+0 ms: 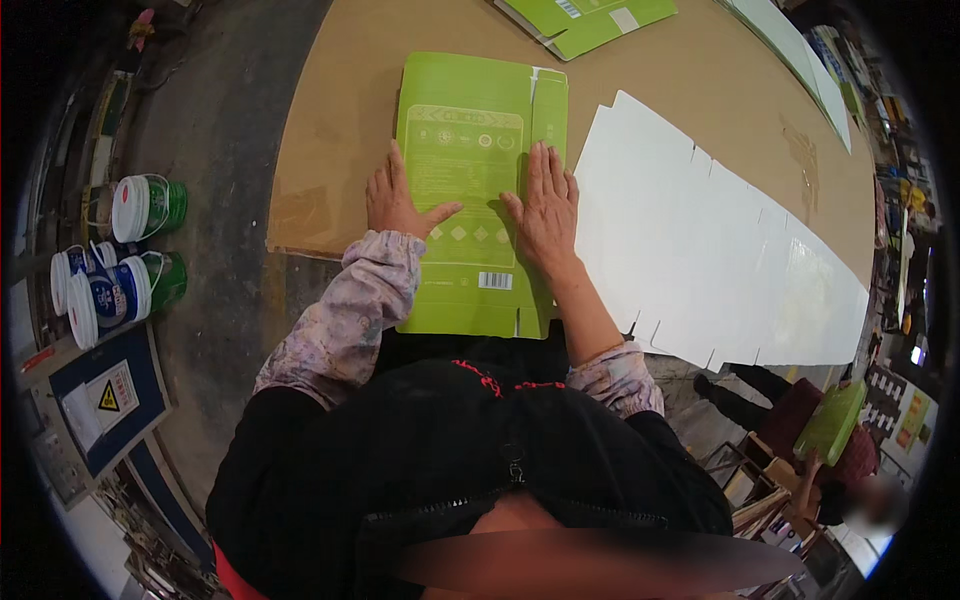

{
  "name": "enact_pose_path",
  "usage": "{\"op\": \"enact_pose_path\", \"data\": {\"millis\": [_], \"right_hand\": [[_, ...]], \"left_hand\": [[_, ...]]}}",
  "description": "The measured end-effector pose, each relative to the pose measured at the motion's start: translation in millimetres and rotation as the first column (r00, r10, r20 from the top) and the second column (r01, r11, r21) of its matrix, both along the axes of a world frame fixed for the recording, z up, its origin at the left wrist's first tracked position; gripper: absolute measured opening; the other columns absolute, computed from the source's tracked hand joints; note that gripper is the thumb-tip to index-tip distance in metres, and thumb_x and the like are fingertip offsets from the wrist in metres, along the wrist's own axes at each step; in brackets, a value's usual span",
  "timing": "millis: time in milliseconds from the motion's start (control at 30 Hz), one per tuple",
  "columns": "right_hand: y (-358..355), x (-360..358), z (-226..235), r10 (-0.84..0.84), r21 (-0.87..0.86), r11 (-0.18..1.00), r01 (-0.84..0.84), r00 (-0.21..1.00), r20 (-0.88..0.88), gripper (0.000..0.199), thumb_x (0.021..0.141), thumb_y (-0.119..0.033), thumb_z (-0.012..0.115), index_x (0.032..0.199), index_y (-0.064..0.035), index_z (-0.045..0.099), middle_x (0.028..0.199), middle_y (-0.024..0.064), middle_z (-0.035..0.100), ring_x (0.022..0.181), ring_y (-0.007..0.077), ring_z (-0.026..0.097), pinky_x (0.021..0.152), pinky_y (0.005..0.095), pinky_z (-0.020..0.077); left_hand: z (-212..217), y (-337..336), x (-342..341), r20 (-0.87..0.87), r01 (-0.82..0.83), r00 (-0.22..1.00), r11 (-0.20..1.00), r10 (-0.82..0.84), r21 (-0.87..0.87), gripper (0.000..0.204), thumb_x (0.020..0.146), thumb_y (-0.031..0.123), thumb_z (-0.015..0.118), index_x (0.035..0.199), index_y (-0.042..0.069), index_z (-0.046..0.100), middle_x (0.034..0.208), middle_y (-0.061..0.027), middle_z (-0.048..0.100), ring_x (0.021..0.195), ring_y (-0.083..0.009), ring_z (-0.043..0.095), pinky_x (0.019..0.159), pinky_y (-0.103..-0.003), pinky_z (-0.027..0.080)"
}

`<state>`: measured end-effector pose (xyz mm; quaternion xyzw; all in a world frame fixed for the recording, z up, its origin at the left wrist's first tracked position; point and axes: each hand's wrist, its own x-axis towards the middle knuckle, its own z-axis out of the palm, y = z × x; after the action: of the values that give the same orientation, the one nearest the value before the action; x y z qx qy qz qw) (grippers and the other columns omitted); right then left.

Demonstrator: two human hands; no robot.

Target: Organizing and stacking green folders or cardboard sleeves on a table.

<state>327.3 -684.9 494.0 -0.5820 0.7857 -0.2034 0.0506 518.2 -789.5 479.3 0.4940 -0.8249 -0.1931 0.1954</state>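
Observation:
A flattened green cardboard box [465, 270] with pale printing and a barcode lies in front of me, its near end reaching past the table's edge. My left hand [402, 203] rests along its left side, thumb stretched over the printed face. Flat on the right-hand flap lies my right hand [546, 208], fingers pointing away from me. Both hands touch the card with fingers extended; neither grips it. Just right of my right hand is a large white die-cut cardboard sheet [690, 250] with slits along its edges.
The table is covered in brown cardboard [340, 120]. Another green box [600, 22] lies at the far edge, with pale sheets [790, 55] at far right. Several paint-style buckets [130, 208] stand on the floor at left. A person [800, 430] at lower right holds a green box [832, 420].

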Motion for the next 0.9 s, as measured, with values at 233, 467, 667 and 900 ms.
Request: {"op": "enact_pose_path", "data": {"millis": [233,467,667,900], "right_hand": [[-16.1,-3.5,-12.4,-0.004,0.088,0.996,0.028,0.962,-0.272,0.072,0.089,-0.054,0.045,0.142,-0.0064,0.032,0.146,0.0076,0.037,0.130,0.0241,0.036,0.102,0.0453,0.0271],[-43.1,-10.5,-23.0,-0.046,0.080,0.994,0.076,0.945,-0.325,0.077,0.088,-0.064,0.037,0.142,-0.0089,0.032,0.142,0.0073,0.041,0.125,0.0266,0.040,0.097,0.0538,0.0320],[21.3,-41.6,-4.4,-0.155,-0.238,0.957,0.166,0.986,0.065,0.071,0.089,-0.050,0.050,0.141,-0.0038,0.031,0.136,0.0204,0.044,0.124,0.0318,0.042,0.100,0.0480,0.0317],[134.4,-38.0,-30.7,-0.305,-0.083,0.933,0.349,0.894,0.328,0.078,0.090,-0.051,0.049,0.138,0.0075,0.029,0.141,0.0282,0.034,0.132,0.0374,0.033,0.109,0.0430,0.0272]], "left_hand": [[-8.1,2.6,2.6,0.072,0.031,0.997,0.996,-0.025,-0.078,0.117,0.059,0.056,0.078,0.147,0.010,0.016,0.133,-0.0224,0.039,0.116,-0.0388,0.041,0.099,-0.048,0.034],[-9.1,0.5,3.1,0.075,0.023,0.997,0.995,-0.016,-0.098,0.114,0.057,0.058,0.078,0.146,0.013,0.022,0.131,-0.0230,0.041,0.117,-0.0396,0.041,0.098,-0.048,0.036],[-30.0,-7.4,2.0,-0.009,0.042,0.999,0.995,-0.043,-0.087,0.117,0.055,0.057,0.079,0.147,0.014,0.021,0.132,-0.0243,0.041,0.121,-0.0416,0.040,0.100,-0.049,0.035],[-13.7,-30.2,1.0,-0.291,0.178,0.950,0.958,-0.109,0.224,0.125,0.055,0.051,0.084,0.144,-0.003,0.015,0.144,-0.0225,0.031,0.132,-0.0329,0.033,0.107,-0.044,0.029]]}}
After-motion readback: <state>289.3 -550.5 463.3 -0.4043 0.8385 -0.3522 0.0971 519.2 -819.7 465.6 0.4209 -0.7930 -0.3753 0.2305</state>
